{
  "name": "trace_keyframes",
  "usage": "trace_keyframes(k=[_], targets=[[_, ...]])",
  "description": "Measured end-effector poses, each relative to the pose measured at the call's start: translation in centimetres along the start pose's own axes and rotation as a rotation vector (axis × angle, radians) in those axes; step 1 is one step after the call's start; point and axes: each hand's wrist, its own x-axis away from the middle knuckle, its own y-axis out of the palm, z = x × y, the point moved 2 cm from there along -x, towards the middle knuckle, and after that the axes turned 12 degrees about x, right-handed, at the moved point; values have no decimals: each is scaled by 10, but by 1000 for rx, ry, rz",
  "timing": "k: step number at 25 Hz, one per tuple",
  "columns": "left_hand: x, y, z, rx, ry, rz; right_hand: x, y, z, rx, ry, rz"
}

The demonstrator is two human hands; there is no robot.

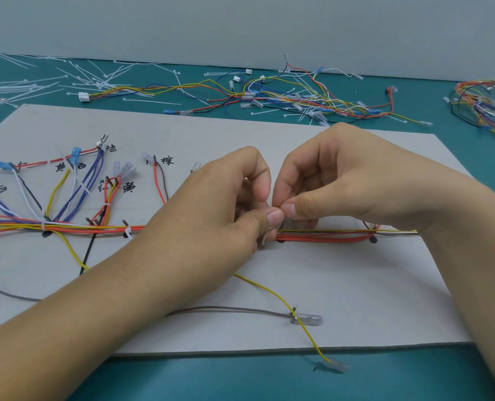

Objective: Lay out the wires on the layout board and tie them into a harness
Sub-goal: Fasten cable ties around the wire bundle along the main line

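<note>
Ties (106, 204) already bind the branches (75, 192) on the layout board (269, 134) — the middle of the wire trunk (327, 238) is pending. There the left hand (226, 204) and right hand (327, 183) both pinch a white cable tie (265, 240).

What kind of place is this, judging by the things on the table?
Probably a wire-harness assembly bench in a workshop. A layout board with handwritten labels holds bundled wires, loose cable ties lie on the green table, and the left hand and right hand pinch a tie at the bundle.

A teal tabletop (240, 380) meets a plain pale wall (240, 24).
</note>
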Motion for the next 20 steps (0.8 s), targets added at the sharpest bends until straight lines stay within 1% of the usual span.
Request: trace_keyframes(k=[12,20], targets=[[-1,-1,0,-6,19,-26,2,1,1,-22,-19,-70],[-1,-1,-1,5,31,-25,1,2,1,-17,-27,-83]])
